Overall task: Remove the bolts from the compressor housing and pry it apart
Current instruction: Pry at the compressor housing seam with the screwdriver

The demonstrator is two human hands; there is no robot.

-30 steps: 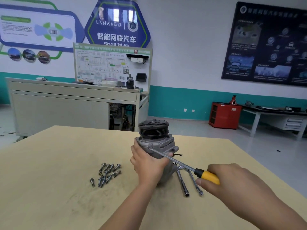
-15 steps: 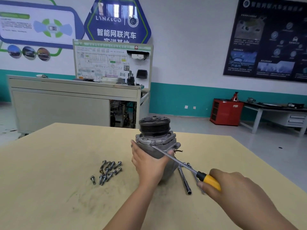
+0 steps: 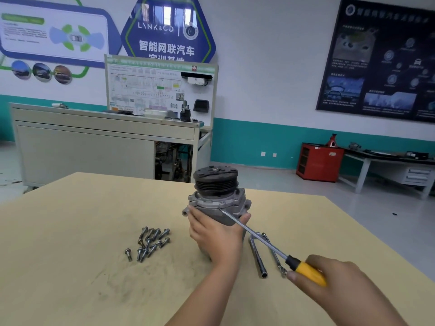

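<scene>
A grey metal compressor [image 3: 217,196] with a black pulley on top stands upright on the wooden table [image 3: 70,243]. My left hand [image 3: 215,234] grips its lower body from the near side. My right hand [image 3: 334,283] holds the yellow handle of a screwdriver [image 3: 259,238]. The screwdriver's tip rests at the seam under the compressor's upper flange. A pile of several loose bolts [image 3: 149,242] lies on the table to the left of the compressor.
A socket extension bar [image 3: 257,257] and a thin wrench [image 3: 274,255] lie on the table to the right of the compressor, under the screwdriver shaft. Beyond the table stand a grey cabinet [image 3: 94,147], a red box [image 3: 319,162] and a workbench [image 3: 388,165].
The view has shifted slightly, and both hands keep the same grip. The screwdriver tip stays at the flange seam, and the compressor stands in the same place.
</scene>
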